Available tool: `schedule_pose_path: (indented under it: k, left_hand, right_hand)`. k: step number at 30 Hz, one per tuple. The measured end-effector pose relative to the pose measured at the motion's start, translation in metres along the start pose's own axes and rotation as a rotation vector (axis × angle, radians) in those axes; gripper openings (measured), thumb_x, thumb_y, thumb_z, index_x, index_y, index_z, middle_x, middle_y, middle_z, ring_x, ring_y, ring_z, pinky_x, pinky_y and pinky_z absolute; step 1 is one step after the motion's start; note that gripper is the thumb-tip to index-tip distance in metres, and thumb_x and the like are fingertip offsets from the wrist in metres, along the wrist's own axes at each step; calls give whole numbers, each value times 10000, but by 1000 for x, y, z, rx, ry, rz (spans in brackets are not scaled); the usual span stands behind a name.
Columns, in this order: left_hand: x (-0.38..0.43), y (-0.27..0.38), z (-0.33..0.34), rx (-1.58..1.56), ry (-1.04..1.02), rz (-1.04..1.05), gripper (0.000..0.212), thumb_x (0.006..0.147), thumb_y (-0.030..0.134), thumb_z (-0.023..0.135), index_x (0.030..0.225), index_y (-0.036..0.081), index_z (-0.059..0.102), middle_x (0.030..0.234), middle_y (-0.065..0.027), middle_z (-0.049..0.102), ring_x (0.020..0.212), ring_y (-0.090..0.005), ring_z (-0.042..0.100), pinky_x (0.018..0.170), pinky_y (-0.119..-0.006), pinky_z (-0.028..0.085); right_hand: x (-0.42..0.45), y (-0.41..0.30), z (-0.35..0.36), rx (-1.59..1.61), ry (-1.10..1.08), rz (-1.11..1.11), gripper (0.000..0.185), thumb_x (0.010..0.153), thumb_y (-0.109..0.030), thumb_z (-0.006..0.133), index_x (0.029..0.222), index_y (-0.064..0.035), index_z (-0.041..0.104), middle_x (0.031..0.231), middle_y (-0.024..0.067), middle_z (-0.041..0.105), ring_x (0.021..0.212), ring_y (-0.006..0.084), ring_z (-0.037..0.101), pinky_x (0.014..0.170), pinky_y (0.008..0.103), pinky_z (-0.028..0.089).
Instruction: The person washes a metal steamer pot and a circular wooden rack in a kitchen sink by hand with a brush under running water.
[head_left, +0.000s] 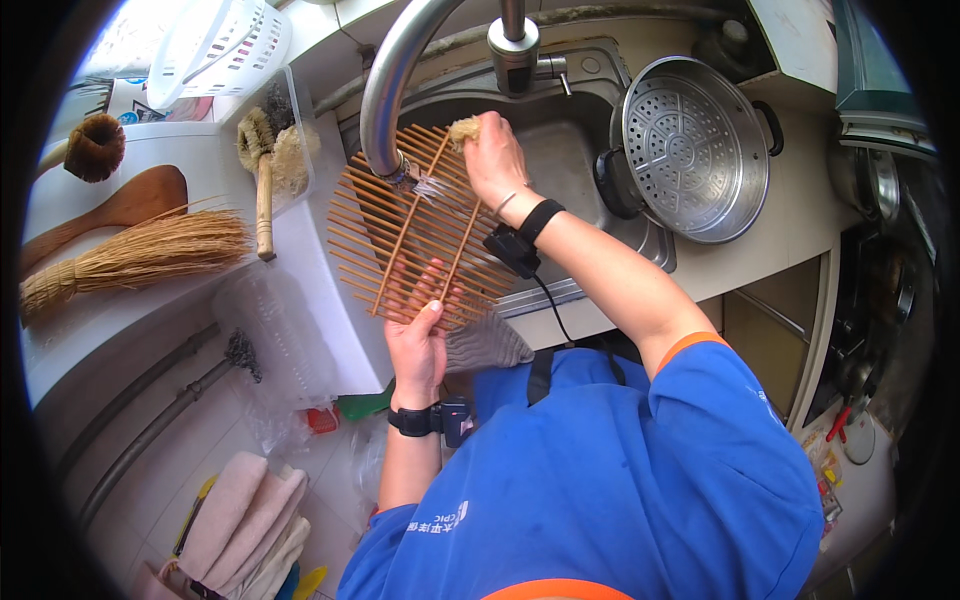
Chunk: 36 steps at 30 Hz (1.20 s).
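Note:
A round slatted bamboo steaming rack (420, 225) is tilted over the left part of the steel sink (559, 161). My left hand (418, 337) grips its near edge, thumb on top and fingers showing through the slats from beneath. In my right hand (495, 161) is a tan loofah scrubber (465, 133), held against the far right side of the rack. Water runs from the curved steel faucet (386, 97) onto the slats and splashes there.
Right of the sink stands a perforated steel steamer pot (690, 150). On the left ledge lie a straw brush (150, 251), a wooden spatula (127, 202), a round bristle brush (94, 148) and a wooden-handled brush (262, 180). A grey cloth (487, 341) hangs at the counter's front edge.

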<state>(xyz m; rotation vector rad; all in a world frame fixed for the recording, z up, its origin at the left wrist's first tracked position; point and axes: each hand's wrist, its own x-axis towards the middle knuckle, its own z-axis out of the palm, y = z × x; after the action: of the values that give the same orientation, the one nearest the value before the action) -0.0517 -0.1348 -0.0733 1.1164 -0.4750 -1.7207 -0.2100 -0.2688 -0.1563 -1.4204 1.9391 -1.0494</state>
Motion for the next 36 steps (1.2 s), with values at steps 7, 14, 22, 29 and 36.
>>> schedule_pose_path:
  k: [7, 14, 22, 29, 36]
  left_hand:
    - [12, 3, 6, 31, -16, 15, 587, 792, -89, 470, 1332, 29, 270, 1226, -183, 482, 1065, -260, 534, 897, -375, 459]
    - [35, -11, -16, -9, 16, -58, 484, 752, -120, 459, 1212, 21, 416, 1085, -115, 565, 980, -222, 575, 848, -340, 484]
    - [48, 1, 15, -15, 6, 19, 555, 718, -138, 409, 1250, 9, 358, 1200, -164, 498, 1068, -289, 527, 906, -416, 459]
    - [59, 7, 17, -107, -70, 13, 649, 671, -157, 335, 1291, 34, 328, 1241, -174, 458, 1145, -301, 465, 962, -445, 400]
    - [63, 2, 10, -119, -3, 35, 675, 672, -148, 328, 1318, 46, 296, 1273, -186, 431, 1162, -300, 451, 986, -431, 374]
  right_hand:
    - [-2, -11, 11, 89, -96, -318, 113, 779, -52, 506, 886, -18, 492, 822, 187, 515, 783, 352, 515, 694, 417, 438]
    - [-70, -48, -16, 207, -335, -537, 230, 741, -40, 525, 971, -31, 528, 897, 144, 527, 845, 330, 546, 723, 392, 460]
    - [-51, -3, -21, 126, -178, -247, 224, 701, 8, 542, 923, -24, 538, 890, 142, 528, 823, 340, 529, 729, 389, 452]
    - [-36, 24, -24, 32, -95, -142, 218, 708, -33, 560, 914, -26, 486, 864, 153, 491, 785, 349, 504, 697, 414, 437]
    - [-92, -20, -43, 157, -314, -432, 338, 628, -12, 603, 949, -21, 497, 850, 147, 495, 813, 331, 514, 707, 397, 444]
